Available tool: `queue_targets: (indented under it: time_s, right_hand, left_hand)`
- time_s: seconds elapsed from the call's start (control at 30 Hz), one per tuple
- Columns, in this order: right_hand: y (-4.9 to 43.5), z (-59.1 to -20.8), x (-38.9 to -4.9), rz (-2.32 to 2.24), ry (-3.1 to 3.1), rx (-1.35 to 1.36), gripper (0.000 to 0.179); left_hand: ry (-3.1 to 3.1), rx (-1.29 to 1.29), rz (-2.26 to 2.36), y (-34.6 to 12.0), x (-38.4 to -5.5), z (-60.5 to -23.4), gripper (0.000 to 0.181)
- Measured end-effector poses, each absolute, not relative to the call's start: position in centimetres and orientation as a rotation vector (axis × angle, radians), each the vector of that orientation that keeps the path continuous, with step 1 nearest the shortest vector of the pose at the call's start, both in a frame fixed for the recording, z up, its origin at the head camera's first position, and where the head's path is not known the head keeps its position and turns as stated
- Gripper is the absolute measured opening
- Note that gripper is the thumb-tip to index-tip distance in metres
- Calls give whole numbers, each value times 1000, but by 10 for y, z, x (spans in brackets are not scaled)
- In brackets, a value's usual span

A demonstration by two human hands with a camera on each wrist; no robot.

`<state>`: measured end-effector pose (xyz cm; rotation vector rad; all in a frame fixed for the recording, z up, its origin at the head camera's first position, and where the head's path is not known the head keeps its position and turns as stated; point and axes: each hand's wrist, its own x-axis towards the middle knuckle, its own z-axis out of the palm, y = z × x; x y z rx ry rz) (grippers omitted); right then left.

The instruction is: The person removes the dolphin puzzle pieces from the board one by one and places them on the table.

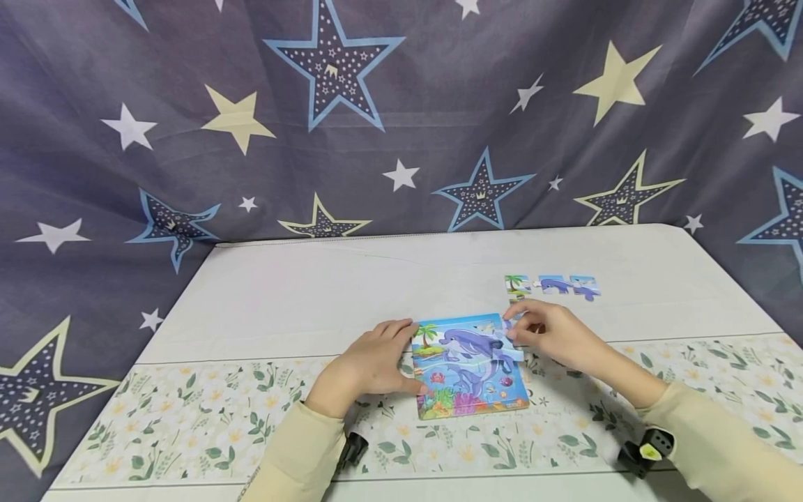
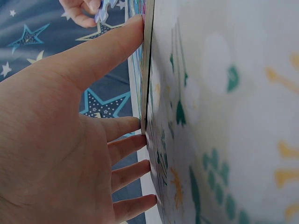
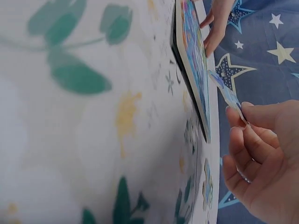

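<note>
Puzzle piece (image 3: 226, 91) pinched by right hand (image 1: 555, 336), thumb against fingers; dolphin puzzle (image 1: 448, 403) just left of pinch; left hand (image 1: 374, 359) spread, thumb touching its edge; loose pieces (image 1: 555, 286) beyond pinch on table (image 1: 314, 300).

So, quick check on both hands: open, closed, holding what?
Left hand: open, touching the edge of the dolphin jigsaw.
Right hand: closed, pinching a jigsaw piece.

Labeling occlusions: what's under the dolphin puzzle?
Floral strip and white tabletop show around the dolphin puzzle; the surface directly beneath is covered, so anything there can't be seen.
</note>
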<state>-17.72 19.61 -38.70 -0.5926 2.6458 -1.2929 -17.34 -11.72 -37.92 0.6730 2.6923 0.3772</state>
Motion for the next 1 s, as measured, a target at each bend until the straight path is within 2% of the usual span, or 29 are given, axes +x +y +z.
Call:
queue_targets:
  time_s: [1.0]
  right_hand:
    - [250,-386,-175,-1300,2775,-414,28]
  left_hand:
    - [2688,667,387,-117,-173,-379,100]
